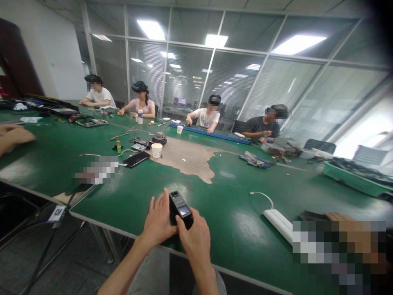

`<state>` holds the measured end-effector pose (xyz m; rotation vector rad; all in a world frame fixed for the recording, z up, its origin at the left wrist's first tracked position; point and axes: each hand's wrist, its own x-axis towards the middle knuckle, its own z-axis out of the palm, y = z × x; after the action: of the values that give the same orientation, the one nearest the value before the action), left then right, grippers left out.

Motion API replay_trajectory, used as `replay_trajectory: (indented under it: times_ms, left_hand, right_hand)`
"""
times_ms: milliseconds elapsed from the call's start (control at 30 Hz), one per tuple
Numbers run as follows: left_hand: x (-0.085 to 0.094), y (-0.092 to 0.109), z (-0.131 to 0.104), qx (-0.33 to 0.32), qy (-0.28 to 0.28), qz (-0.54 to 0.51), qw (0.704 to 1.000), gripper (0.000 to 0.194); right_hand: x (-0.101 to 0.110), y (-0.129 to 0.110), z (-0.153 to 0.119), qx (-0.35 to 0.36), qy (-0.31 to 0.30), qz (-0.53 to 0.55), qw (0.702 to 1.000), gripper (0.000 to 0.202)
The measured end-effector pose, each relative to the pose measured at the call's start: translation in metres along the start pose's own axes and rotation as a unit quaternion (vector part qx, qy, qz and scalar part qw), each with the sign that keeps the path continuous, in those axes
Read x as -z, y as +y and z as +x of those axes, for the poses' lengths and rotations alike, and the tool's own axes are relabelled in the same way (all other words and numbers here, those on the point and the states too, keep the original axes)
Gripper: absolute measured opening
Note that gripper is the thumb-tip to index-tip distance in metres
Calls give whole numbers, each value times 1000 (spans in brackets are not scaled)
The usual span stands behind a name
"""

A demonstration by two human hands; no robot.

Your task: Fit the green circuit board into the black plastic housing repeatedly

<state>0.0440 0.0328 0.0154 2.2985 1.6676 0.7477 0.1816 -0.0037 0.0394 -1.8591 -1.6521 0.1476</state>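
A small black and grey device with a little lit screen stands near the front edge of the green table, between my two hands. My left hand is at its left side, fingers stretched up and spread, the thumb by the device's lower end. My right hand holds the device at its lower right, thumb and fingers against its body near the screen.
Ahead to the left lie a black phone and a paper cup. To the right are a white power strip and a green basket of cables. Several people sit around the table; another person's hand is at far left.
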Motion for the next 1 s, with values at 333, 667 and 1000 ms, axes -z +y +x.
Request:
replay_trajectory:
  times_ms: [333, 667, 1000]
  left_hand:
    - [-2, -2, 1, -3, -13, 1, 1000, 120]
    - [-3, -6, 1, -7, -34, 36, 999, 121]
    - [-3, -5, 1, -4, -29, 40, 999, 122]
  right_hand:
    - [7, -4, 0, -2, 76, 85, 994, 43]
    - [37, 48, 15, -73, 143, 25, 987, 54]
    - [13, 78, 5, -47, 112, -72, 990, 68]
